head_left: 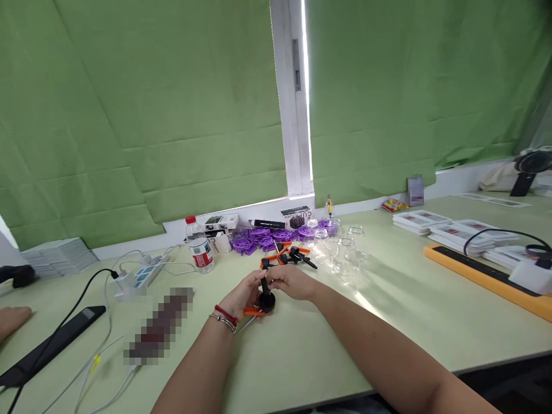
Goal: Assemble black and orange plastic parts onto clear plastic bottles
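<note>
Near the middle of the table, my left hand is closed around a black and orange part with a round black end and a thin metal rod below it. My right hand has its fingers pinched at the upper part of the same piece, close to my left fingers. Just behind my hands lie more black and orange parts. Purple plastic pieces are heaped behind those, and clear domed pieces stand to their right.
A red-capped bottle, a power strip and cables sit left of my hands. A black device lies farther left, near another person's hand. White stacks and an orange-edged bar are at the right.
</note>
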### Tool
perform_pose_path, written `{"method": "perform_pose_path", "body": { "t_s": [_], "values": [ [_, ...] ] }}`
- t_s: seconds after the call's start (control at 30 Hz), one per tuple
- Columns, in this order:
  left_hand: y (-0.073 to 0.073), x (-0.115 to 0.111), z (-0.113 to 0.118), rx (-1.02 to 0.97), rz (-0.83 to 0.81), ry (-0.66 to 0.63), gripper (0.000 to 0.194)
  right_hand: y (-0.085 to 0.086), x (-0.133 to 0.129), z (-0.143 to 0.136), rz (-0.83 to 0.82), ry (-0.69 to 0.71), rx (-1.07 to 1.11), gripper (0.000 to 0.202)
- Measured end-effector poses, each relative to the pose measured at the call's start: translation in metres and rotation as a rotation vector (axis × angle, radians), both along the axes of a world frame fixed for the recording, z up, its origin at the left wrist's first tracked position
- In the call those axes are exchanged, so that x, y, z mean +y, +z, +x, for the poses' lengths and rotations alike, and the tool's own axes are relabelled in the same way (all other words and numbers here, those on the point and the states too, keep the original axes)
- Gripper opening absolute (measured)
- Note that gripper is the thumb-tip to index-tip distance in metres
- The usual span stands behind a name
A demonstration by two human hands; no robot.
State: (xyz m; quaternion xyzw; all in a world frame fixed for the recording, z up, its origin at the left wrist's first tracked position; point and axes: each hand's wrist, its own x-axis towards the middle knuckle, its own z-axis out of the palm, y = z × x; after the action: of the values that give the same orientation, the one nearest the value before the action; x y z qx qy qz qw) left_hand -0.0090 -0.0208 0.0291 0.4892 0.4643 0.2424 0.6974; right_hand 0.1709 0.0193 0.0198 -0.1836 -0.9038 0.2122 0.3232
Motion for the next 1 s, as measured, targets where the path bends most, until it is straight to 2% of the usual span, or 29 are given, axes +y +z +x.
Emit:
{"method": "perform_pose_path", "body": {
  "t_s": [0.4, 0.7, 1.0],
  "values": [
    [-0.0029, 0.0013, 0.0001, -0.003, 0.01, 0.004, 0.062, -0.0037, 0.0061, 0.0, 0.009, -0.001, 0.034, 0.012],
    [0.0017, -0.0024, 0.0054, 0.036, 0.033, 0.025, 0.063, 0.0037, 0.0087, 0.0024, 0.012, 0.05, -0.016, 0.01],
    [0.0029, -0.0047, 0.0066, 0.04, 0.052, 0.045, 0.061, 0.0023, 0.0082, 0.0031, 0.011, 0.023, -0.018, 0.003]
  ]
}}
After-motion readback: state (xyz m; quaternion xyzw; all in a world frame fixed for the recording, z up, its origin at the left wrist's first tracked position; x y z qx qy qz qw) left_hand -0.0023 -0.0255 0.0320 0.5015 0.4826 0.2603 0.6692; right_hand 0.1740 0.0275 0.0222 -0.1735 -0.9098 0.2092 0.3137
